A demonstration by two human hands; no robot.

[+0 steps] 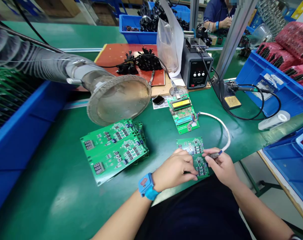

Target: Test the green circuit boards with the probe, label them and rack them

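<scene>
A green circuit board point(197, 142) lies on the bench close to my body. My left hand point(178, 168), with a blue wrist strap point(146, 186), is closed on the board's left side and hides part of it. Pinched in my right hand point(223, 166) is a grey-tipped cable connector point(213, 155), held at the board's right edge; whether it touches is hidden. Its white cable point(228, 128) curves back to a green programmer board point(184, 115) with a lit yellow display. To the left sits a stack of similar circuit boards point(113, 151).
A fume extraction hood point(118, 98) hangs over the left bench. Behind are a soldering station point(196, 71) and bundled black cables point(148, 60). The soldering iron stand point(229, 96) and blue bins point(279, 80) are on the right. A co-worker point(216, 16) sits across.
</scene>
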